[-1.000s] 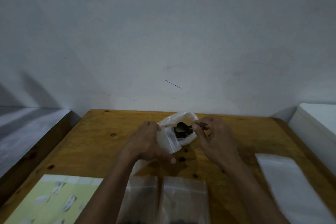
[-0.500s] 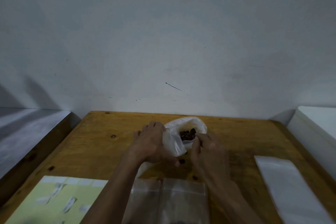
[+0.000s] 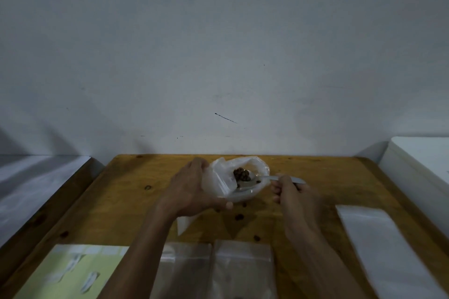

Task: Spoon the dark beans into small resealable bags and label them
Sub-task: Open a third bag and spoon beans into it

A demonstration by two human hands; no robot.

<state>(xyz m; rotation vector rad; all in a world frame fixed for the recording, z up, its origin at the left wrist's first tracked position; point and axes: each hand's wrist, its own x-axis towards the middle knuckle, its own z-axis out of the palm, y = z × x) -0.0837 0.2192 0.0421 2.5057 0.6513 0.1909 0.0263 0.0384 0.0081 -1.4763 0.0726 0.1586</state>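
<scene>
— Head view, where are the dark beans (image 3: 241, 175)?

— At 12 o'clock, in the small bag (image 3: 220, 183) my left hand (image 3: 188, 189) grips. My right hand (image 3: 289, 193) grips the spoon (image 3: 257, 181).

— Risk?

— If the bag mouth sags, beans may spill; a few strays (image 3: 239, 216) already dot the wooden counter (image 3: 126, 192). Grey wall (image 3: 218, 43) beyond.

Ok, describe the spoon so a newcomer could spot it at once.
Start at the wooden table and go to its far middle, where the left hand holds a white bag of beans. The spoon pokes into that bag from the right, gripped by the right hand. It is the only pale, slim, rigid thing among soft plastic.
</scene>
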